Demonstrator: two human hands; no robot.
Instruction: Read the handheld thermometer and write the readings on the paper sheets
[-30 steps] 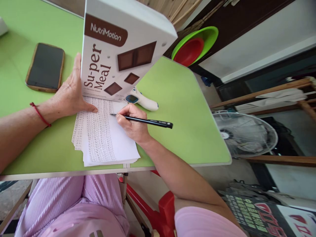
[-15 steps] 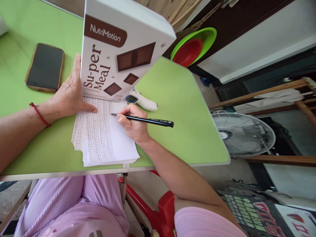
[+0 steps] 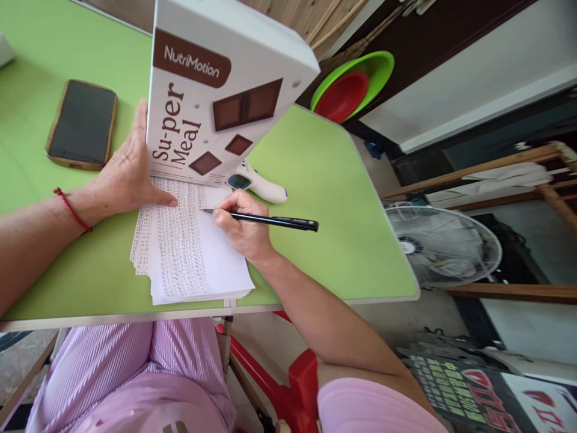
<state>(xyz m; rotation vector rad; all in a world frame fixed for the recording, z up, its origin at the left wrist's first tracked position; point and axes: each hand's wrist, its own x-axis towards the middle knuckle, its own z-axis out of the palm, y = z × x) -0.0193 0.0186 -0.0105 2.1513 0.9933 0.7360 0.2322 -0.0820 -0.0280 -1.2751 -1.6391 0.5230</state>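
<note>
My right hand (image 3: 246, 225) pinches a black pen (image 3: 283, 222), its tip down on a stack of white paper (image 3: 225, 267). Rows of small handwriting fill the left part of the top sheet; the right part is blank. My left hand (image 3: 128, 165) is spread, its thumb stretched over the paper's upper left and a finger against the left edge of a white NutriMotion box (image 3: 198, 129). Its other fingers are partly hidden by the box, which stands on edge over the top of the sheets. A white handheld device with a dark oval display (image 3: 261, 185) lies partly behind the box.
A phone in a brown-edged case (image 3: 81, 123) lies left of the box on the green table (image 3: 324, 234). Beyond the table's right edge are a fan (image 3: 446, 246), a wooden rack (image 3: 473, 174) and green and red basins (image 3: 345, 93). Red plastic (image 3: 302, 376) shows below.
The pen has shifted very slightly at the paper. My left hand, the box and the sheets stay in place.
</note>
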